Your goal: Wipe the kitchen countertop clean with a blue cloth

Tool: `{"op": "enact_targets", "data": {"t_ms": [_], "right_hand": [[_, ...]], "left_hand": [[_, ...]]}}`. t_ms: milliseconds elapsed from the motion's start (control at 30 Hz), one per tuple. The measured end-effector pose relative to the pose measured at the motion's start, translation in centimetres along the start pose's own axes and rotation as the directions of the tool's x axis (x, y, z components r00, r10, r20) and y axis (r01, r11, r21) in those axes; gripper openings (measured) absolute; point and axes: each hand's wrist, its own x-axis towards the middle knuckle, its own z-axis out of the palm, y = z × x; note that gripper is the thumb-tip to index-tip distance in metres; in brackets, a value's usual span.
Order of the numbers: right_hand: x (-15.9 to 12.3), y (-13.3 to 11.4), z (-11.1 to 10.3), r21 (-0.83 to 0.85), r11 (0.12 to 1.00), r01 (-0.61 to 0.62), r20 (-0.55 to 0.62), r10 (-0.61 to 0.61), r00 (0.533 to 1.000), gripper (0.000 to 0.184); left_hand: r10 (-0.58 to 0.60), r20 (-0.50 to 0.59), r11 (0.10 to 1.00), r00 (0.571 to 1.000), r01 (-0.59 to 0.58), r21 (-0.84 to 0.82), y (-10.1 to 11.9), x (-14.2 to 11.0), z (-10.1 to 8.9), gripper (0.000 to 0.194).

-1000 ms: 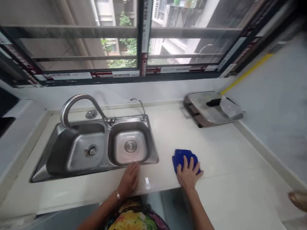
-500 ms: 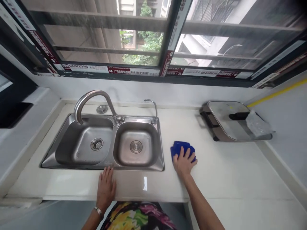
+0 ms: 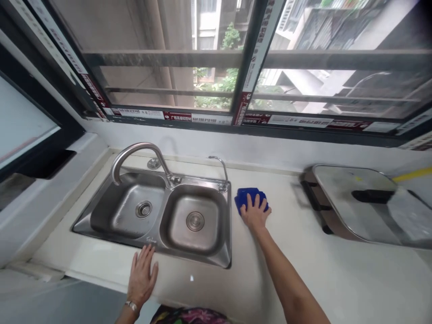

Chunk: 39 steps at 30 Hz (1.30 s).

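Note:
My right hand (image 3: pixel 254 212) presses flat on a folded blue cloth (image 3: pixel 243 197) on the pale countertop (image 3: pixel 297 261), just right of the steel double sink (image 3: pixel 222 258) and near its back corner. The fingers lie spread over the cloth. My left hand (image 3: pixel 142 275) rests flat on the counter's front strip, fingers apart, touching the sink's front rim. It holds nothing, and a bracelet shows at the wrist.
A tall curved tap (image 3: pixel 135 153) and a small thin tap (image 3: pixel 219 167) stand behind the basins. A lidded electric pan (image 3: pixel 357 202) sits at the back right. A barred window (image 3: pixel 236 81) runs along the wall behind the counter.
My right hand has pushed the blue cloth away from me, toward the back wall beside the sink. My left hand slid left along the counter's front strip.

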Motion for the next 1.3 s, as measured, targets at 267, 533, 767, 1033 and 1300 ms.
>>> {"op": "enact_targets", "data": {"t_ms": [267,533,767,1033,1300], "right_hand": [[6.7,-0.2,2.4,0.109,0.992,0.06,0.012,-0.062,0.998,0.06],[12.3,-1.7,2.8,0.141,0.989,0.051,0.019,-0.054,0.998,0.062],[13.0,-2.0,2.3,0.146,0.989,0.039,0.106,-0.055,0.993,0.064],[5.2,0.6,0.8,0.09,0.991,0.103,0.1,-0.111,0.989,0.063],[-7.3,1.1,-0.8,-0.007,0.975,0.221,0.007,-0.221,0.975,0.058]], "left_hand": [[-0.079,0.084,0.996,0.993,0.076,0.04,1.7,0.0,-1.9,0.048],[-0.114,0.114,0.993,0.987,0.111,0.029,1.9,-0.1,-2.2,0.043],[-0.156,0.123,0.988,0.98,0.156,0.007,1.9,0.1,-2.2,0.043],[-0.139,0.076,0.99,0.987,0.141,-0.019,1.9,0.3,-1.7,0.042],[-0.122,0.037,0.991,0.992,0.124,-0.058,1.7,0.4,-1.0,0.045]]}}
